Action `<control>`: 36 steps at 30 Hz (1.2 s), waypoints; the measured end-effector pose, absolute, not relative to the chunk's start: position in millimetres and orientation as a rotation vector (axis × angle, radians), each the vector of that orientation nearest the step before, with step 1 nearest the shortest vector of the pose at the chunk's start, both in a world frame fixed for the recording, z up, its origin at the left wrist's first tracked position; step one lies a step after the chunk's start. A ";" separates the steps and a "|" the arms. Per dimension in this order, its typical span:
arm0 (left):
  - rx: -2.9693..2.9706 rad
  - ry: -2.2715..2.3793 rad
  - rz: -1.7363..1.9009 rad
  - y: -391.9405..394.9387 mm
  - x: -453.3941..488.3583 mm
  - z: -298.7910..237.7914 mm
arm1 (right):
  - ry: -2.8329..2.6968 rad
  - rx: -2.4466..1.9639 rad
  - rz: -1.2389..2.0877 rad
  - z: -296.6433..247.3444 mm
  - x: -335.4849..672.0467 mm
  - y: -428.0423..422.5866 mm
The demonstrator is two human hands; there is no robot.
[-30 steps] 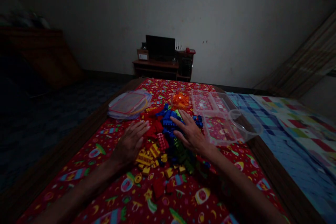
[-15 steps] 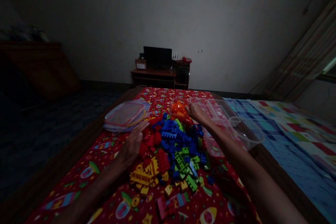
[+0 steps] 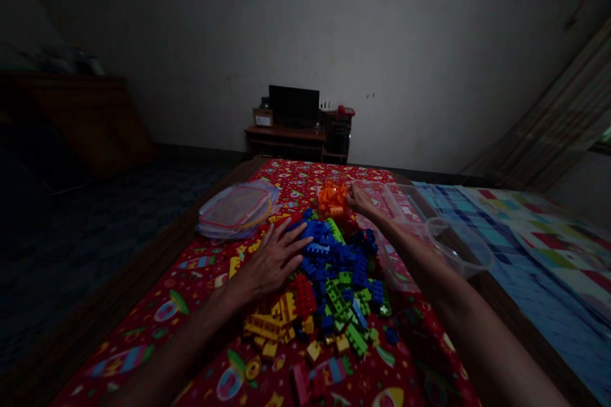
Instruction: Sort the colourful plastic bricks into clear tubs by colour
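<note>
My left hand [image 3: 274, 261] lies over the left side of a pile of toy building bricks, its fingers spread apart and the palm down. Red bricks [image 3: 303, 294] and blue bricks [image 3: 334, 254] are close to its fingers, and what lies beneath the palm is hidden. My right hand [image 3: 359, 199] is closed at the right side of a small clear container holding orange bricks [image 3: 333, 198]; it appears to grip the container's edge. Yellow bricks [image 3: 267, 324] and green bricks [image 3: 338, 300] make up the near part of the pile.
Several clear lids [image 3: 236, 208] are stacked at the left edge of the table. Clear plastic containers [image 3: 461, 245] stand on the right, beside my right forearm. A red patterned cloth [image 3: 191, 305] covers the table. Beyond it is a desk with a monitor [image 3: 294, 105]; a bed [image 3: 525, 235] is at the right.
My left hand has moved right and onto the bricks, its fingers spreading. My right hand stays at the container of orange bricks. The view has shifted slightly.
</note>
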State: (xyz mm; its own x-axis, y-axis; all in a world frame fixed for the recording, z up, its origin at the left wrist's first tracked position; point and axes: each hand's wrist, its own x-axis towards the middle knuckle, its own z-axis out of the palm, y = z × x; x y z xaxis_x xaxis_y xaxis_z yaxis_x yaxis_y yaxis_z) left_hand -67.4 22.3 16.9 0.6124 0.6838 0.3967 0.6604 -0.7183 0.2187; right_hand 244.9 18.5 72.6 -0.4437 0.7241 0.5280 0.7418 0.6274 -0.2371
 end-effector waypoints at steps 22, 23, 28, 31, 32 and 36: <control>2.780 1.095 0.712 -7.9 -52.7 35.1 | -2.519 -1.435 -0.328 124.7 213.3 66.6; 2.798 1.061 0.698 -5.5 -44.3 38.8 | -2.543 -1.450 -0.382 125.9 210.3 65.2; 2.860 0.955 0.550 1.2 -12.4 35.5 | -2.694 -1.579 -0.606 134.5 196.0 49.5; 2.870 0.977 0.531 -4.8 -13.3 26.5 | -2.783 -1.560 -0.672 136.2 188.7 36.8; 2.877 0.976 0.517 -8.7 -16.3 24.7 | -2.802 -1.531 -0.685 135.3 186.5 33.5; 2.901 0.961 0.498 -26.8 -31.8 25.1 | -2.869 -1.398 -0.695 128.7 178.6 25.0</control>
